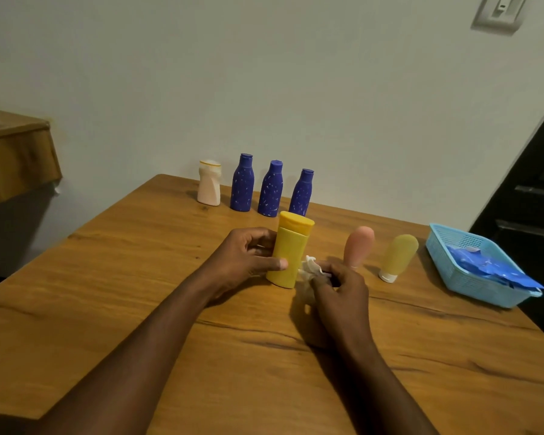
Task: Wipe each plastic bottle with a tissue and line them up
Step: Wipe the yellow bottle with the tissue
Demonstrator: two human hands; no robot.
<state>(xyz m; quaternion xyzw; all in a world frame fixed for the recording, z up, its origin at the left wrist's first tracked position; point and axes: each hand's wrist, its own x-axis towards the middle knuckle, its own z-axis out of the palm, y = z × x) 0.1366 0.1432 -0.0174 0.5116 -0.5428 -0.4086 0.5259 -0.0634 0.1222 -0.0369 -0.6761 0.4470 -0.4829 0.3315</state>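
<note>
My left hand (248, 255) grips a yellow bottle (291, 249) with a darker yellow cap, held upright just above the wooden table (139, 277). My right hand (343, 287) pinches a crumpled white tissue (308, 268) against the bottle's lower right side. At the back stand a cream bottle (209, 183) and three blue speckled bottles (242, 183) (270, 189) (301, 193) in a row. To the right of my hands a pink tube (358, 244) and a yellow-green tube (399, 255) stand cap down.
A light blue plastic basket (471, 287) holding a blue packet (490, 268) sits near the table's right edge. A wall runs close behind the row of bottles. Another wooden surface (13, 146) is off to the left, and dark furniture (534, 183) stands at the right.
</note>
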